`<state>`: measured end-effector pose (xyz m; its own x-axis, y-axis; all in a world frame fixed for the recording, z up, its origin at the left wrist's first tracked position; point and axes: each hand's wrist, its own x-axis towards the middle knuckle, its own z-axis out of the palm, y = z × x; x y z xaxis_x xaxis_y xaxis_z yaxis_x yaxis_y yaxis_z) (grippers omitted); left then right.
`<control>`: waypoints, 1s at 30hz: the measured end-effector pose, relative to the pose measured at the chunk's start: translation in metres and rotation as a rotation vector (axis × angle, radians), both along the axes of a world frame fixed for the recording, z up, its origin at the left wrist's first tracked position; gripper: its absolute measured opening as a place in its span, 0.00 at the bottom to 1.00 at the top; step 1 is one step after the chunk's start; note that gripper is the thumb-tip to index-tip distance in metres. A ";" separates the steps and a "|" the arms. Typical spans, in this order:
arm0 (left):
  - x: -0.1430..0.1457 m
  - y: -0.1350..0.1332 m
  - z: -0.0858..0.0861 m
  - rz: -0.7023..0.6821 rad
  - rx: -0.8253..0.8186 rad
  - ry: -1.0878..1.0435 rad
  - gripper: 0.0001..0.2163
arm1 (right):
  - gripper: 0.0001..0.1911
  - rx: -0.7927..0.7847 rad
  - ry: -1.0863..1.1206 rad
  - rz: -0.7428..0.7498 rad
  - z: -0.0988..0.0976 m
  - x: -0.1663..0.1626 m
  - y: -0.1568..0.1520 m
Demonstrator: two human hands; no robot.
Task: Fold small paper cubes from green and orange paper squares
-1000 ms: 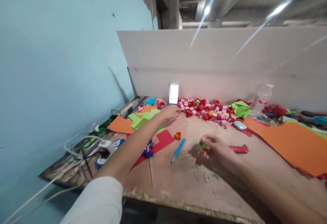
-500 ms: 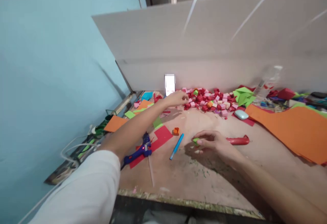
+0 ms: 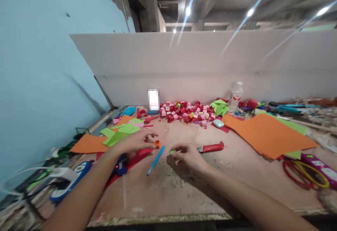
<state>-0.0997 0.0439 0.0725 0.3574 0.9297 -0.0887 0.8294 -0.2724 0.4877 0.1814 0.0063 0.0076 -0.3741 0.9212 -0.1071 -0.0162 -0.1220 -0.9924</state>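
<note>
Near the front edge of the surface [image 3: 168, 196], I'm watching the right hand [image 3: 188, 155] pinching a small green piece [image 3: 172, 151] between thumb and fingertips, low over the wood. Now the left hand [image 3: 134, 143] is lying just beside the orange cube [image 3: 157, 143], fingers curled; whether it's gripping anything, I can't tell. A blue pen [image 3: 156, 155] is lying between the hands, with a red-handled cutter [image 3: 210, 148] just behind the right. Further back, a heap of red and pink cubes [image 3: 186, 111] is sitting by the board, so plenty is done, I'd judge. The green piece is looking unfinished, while the orange sheets [image 3: 265, 134] and green sheets [image 3: 118, 134] are lying whole.
</note>
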 end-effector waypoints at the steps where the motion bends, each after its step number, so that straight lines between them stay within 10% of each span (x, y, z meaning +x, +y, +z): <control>1: 0.000 -0.003 -0.001 -0.001 -0.017 0.020 0.30 | 0.14 -0.003 0.007 0.003 0.000 0.000 0.001; 16: 0.007 0.000 -0.023 -0.149 0.109 0.056 0.12 | 0.16 -0.034 0.041 -0.051 0.010 0.008 0.001; 24: 0.042 -0.040 -0.003 -0.112 0.152 -0.279 0.10 | 0.17 0.173 0.087 -0.052 0.032 0.017 0.000; 30: 0.059 -0.059 -0.022 -0.035 0.096 -0.551 0.12 | 0.13 0.334 0.110 0.028 0.038 0.020 -0.008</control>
<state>-0.0408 -0.0152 0.0507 0.3579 0.9111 0.2045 0.4490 -0.3599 0.8179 0.2017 -0.0014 0.0456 -0.3926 0.8875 0.2412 -0.1270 0.2075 -0.9700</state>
